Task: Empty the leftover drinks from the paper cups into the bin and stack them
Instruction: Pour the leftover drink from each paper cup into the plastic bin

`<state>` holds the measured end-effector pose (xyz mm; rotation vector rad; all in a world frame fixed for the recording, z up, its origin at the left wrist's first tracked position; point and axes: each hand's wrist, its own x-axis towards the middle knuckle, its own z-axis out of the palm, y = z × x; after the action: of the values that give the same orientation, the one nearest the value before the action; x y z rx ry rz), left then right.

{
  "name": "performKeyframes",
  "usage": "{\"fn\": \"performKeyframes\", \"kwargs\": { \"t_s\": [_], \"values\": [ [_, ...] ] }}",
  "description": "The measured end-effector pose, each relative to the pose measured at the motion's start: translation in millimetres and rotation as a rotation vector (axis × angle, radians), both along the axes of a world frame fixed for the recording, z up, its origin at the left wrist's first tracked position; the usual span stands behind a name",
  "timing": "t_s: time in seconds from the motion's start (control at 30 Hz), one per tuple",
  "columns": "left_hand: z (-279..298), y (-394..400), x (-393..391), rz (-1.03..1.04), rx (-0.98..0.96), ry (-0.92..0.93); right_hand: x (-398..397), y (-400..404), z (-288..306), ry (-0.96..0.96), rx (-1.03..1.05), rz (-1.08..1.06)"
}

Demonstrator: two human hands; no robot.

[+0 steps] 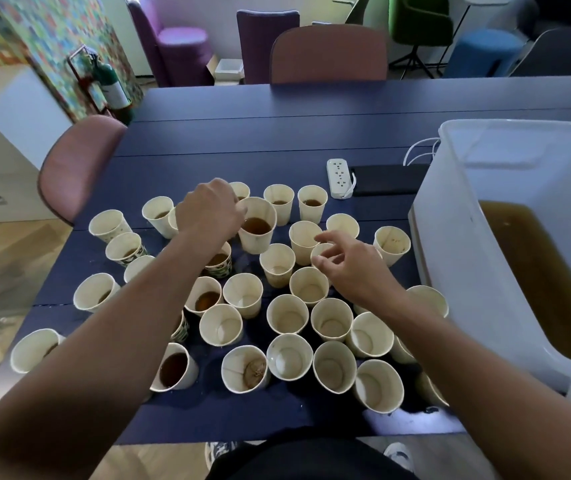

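Observation:
Several cream paper cups stand on the dark blue table (277,140); some hold brown drink, many near the front are empty. My left hand (209,211) grips a cup with brown liquid (257,225) by its left rim, raised a little above its neighbours. My right hand (353,265) hovers over the cups at the middle right, fingers loosely curled around the rim of a small cup (322,254); whether it pinches that cup is unclear. The white plastic bin (478,258) at the right holds brown liquid.
A white power strip (338,177) and a black flat device (389,178) lie behind the cups, with a white cable beside the bin. Pink chairs stand at the table's left (76,168) and far side (329,53). My shoes show under the near edge.

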<state>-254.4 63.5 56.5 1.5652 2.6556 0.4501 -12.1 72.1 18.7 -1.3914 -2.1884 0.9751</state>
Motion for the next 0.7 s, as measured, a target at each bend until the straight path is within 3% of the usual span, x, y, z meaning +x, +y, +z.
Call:
{"fn": "performKeyframes", "kwargs": {
  "t_s": [0.13,0.47,0.7],
  "values": [
    [36.1,-10.6,35.9,-0.089,0.059,-0.136,-1.7,-3.2,8.3,0.094,0.013,-0.003],
    [75.3,-16.4,120.6,-0.271,0.111,-0.373,31.2,-11.1,41.0,0.550,0.034,-0.094],
    [87.1,-12.6,160.9,-0.420,0.235,-0.505,76.5,-13.7,68.5,0.577,0.155,-0.233]
  ]
}}
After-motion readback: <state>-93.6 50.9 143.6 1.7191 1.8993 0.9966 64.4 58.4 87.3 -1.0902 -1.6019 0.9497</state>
